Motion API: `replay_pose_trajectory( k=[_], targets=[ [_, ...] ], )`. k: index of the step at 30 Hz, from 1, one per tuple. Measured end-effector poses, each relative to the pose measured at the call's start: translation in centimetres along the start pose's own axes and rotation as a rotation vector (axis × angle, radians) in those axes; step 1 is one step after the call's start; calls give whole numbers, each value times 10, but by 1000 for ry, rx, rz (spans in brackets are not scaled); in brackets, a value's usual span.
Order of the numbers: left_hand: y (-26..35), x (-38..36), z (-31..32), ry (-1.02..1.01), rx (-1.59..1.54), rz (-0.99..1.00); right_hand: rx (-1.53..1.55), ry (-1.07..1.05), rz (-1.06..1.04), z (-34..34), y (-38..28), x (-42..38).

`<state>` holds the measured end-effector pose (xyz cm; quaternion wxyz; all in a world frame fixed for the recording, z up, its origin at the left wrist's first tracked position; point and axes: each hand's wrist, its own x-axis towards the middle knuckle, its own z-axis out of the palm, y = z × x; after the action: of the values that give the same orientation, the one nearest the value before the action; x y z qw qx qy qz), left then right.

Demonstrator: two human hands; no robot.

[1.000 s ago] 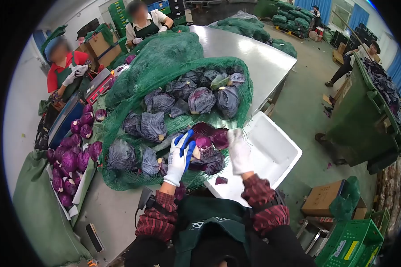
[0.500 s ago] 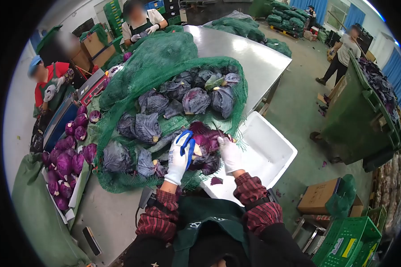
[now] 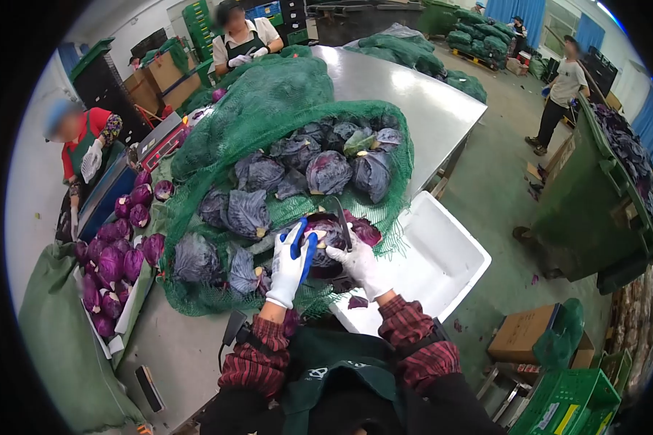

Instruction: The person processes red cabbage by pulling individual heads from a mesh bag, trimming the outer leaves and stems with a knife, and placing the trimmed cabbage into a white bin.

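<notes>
My left hand (image 3: 289,267), in a white and blue glove, grips the left side of a red cabbage (image 3: 326,235), its pale stem end near my fingers. My right hand (image 3: 368,268), in a white glove, is closed around a knife; the dark, slightly curved blade (image 3: 342,220) points up and away from me. Its handle is hidden in my palm. A loose purple leaf (image 3: 365,230) shows just right of the blade. Behind my hands, several dull, leafy red cabbages (image 3: 328,172) lie in an opened green mesh bag (image 3: 218,199).
A white foam box (image 3: 448,250) stands at the right edge of the metal table (image 3: 413,87). Shiny peeled cabbages (image 3: 111,262) are gathered at left. A green bin (image 3: 584,210) holds dark leaves. Co-workers stand at left (image 3: 87,141), across the table (image 3: 243,40) and at right (image 3: 562,90).
The knife blade now shows upright in my right hand, where fingers held a purple leaf before. The purple leaf sits farther right. The view has shifted slightly; the co-worker at left lowered one hand.
</notes>
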<state>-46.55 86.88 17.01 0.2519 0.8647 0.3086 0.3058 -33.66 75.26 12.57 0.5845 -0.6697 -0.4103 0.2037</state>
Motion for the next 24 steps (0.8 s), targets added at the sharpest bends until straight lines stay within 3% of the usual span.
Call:
replay_pose_trajectory(
  k=[2,4,5,8,12,16,18,20,24],
  targets=[
    [-4,-4,2,44,-14,23,-70,-64,-11,-6,-10,-3],
    [-12,6,13,107,-136,163,-441,-56,399,-18,-59,-13],
    [-4,10,10,100,-129,152,-386,122,125,-10,-23,-26],
    [17,21,-2,-48,-100,33,-490,248,-90,-8,-8,-56],
    [31,25,5,-21,97,46,-525,190,6,-10,-15,-74],
    [35,24,11,-29,173,5,-668,302,-30,-7,-3,-72],
    [34,25,11,-21,146,2,-650,326,-8,-8,5,-76],
    [28,30,11,-32,92,-22,-459,205,57,-13,25,-94],
    [33,26,8,15,76,19,-584,217,61,-16,36,-102]
  ],
)
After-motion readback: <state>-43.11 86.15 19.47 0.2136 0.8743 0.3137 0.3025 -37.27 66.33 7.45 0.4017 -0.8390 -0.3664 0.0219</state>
